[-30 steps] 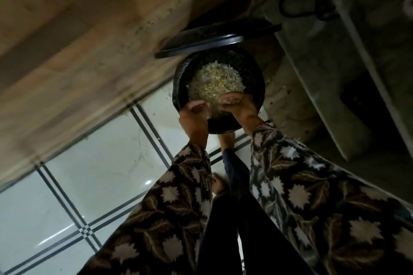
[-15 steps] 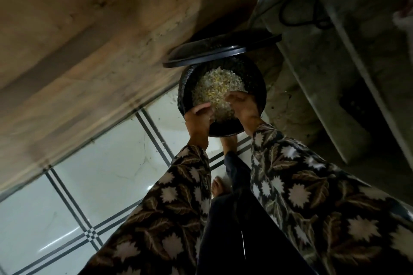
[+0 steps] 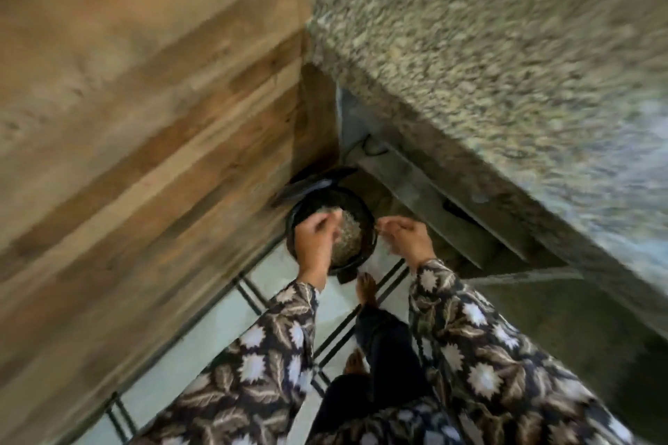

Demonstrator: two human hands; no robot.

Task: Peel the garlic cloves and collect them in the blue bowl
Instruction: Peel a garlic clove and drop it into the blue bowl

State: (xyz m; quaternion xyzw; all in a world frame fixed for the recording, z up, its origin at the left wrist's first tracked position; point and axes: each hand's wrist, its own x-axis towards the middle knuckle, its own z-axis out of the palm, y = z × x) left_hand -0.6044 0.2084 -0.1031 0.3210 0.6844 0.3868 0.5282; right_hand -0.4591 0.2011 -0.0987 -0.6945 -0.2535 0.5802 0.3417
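Note:
A round black bin (image 3: 367, 217) stands on the floor in the corner, holding a heap of pale garlic peels (image 3: 350, 240). My left hand (image 3: 313, 246) hovers over the bin's left half, fingers loosely curled with nothing visible in them. My right hand (image 3: 407, 241) hangs just right of the rim, also loosely curled and apparently empty. No blue bowl and no cloves are in view. The frame is motion-blurred.
The bin's black lid (image 3: 307, 185) stands tilted behind it. A wooden cabinet front (image 3: 151, 141) fills the left, and a speckled stone counter (image 3: 488, 47) overhangs at the upper right. My bare feet (image 3: 367, 291) stand on the white tiled floor (image 3: 217, 329).
Both hands have lifted out of the peel heap and moved apart. The view has risen and pulled back, so the bin looks smaller and the counter has come into view.

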